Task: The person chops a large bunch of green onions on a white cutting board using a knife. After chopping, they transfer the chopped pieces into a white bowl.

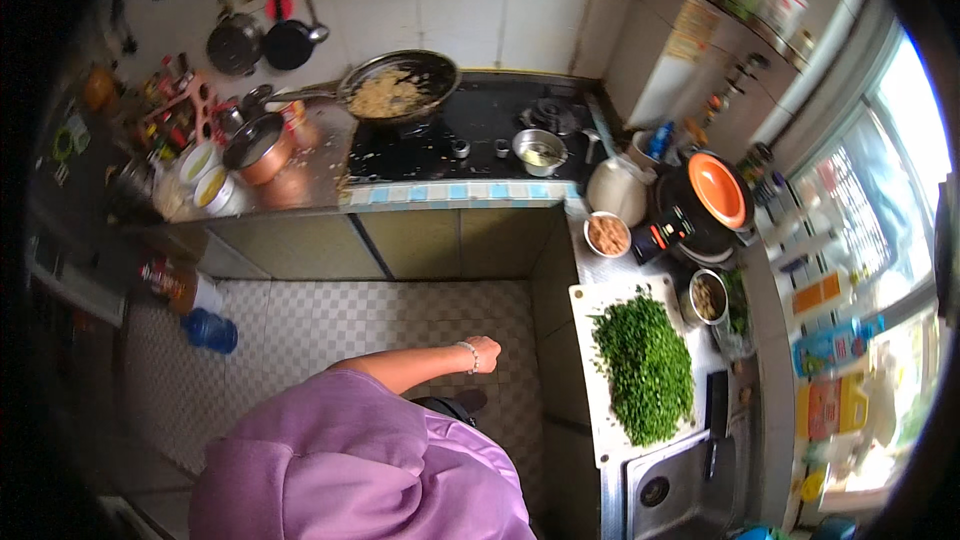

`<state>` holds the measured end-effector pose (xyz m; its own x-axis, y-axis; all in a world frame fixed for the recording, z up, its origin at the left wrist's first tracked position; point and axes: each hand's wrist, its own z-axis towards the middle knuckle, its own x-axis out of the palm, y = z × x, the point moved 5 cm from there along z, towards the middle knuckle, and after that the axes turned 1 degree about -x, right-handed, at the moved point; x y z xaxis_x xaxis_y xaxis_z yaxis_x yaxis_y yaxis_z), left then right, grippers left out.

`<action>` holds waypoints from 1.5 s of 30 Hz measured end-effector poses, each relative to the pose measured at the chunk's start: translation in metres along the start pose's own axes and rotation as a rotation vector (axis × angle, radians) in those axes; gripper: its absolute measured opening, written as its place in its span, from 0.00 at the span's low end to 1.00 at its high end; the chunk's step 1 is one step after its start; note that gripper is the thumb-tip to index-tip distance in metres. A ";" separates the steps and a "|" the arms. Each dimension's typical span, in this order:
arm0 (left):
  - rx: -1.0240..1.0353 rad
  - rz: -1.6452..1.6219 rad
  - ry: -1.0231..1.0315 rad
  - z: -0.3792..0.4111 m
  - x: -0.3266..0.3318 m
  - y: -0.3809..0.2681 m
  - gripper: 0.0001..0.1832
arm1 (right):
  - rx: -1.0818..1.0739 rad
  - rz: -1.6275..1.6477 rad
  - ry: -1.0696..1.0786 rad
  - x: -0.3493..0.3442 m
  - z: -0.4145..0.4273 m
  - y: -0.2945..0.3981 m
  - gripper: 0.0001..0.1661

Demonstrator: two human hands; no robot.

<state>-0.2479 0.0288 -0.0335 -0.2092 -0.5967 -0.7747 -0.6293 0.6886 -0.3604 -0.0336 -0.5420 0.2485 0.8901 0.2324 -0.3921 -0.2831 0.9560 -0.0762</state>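
Note:
My left hand (pixel 486 355), a beaded bracelet at its wrist, hangs over the tiled floor in front of my body. Its fingers are curled in, and nothing shows in them. My right hand is out of view. To the right, a white cutting board (pixel 587 322) on the counter bears a large heap of chopped green leaves (pixel 645 367). A dark-bladed cleaver (pixel 716 405) lies beside the board, its handle over the steel sink (pixel 637 517). Ahead, a wok (pixel 442 94) with pale crumbled food (pixel 390 94) stands on the black stove (pixel 480 120).
A steel bowl (pixel 540 152) stands on the stove. Near the corner are a bowl of minced meat (pixel 607 234), an orange basin (pixel 718 190) and a bowl of chopped pieces (pixel 706 297). A copper-coloured pot (pixel 259 150) stands left. A blue water jug (pixel 210 331) is on the floor.

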 end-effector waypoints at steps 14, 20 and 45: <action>-0.195 -0.002 0.029 -0.029 0.037 0.188 0.15 | 0.163 0.151 0.177 0.008 0.019 -0.014 0.32; -0.159 -0.537 0.092 0.052 0.050 0.169 0.07 | 0.521 0.279 0.046 -0.028 0.019 -0.054 0.30; 1.149 0.043 -0.024 -0.037 0.014 -0.456 0.11 | 1.784 0.240 -0.294 -0.207 -0.146 -0.217 0.28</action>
<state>0.0092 -0.3087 0.1394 -0.1914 -0.5640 -0.8033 0.4349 0.6850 -0.5846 -0.2087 -0.8236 0.2126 0.9748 0.2099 -0.0754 0.1021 -0.1195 0.9876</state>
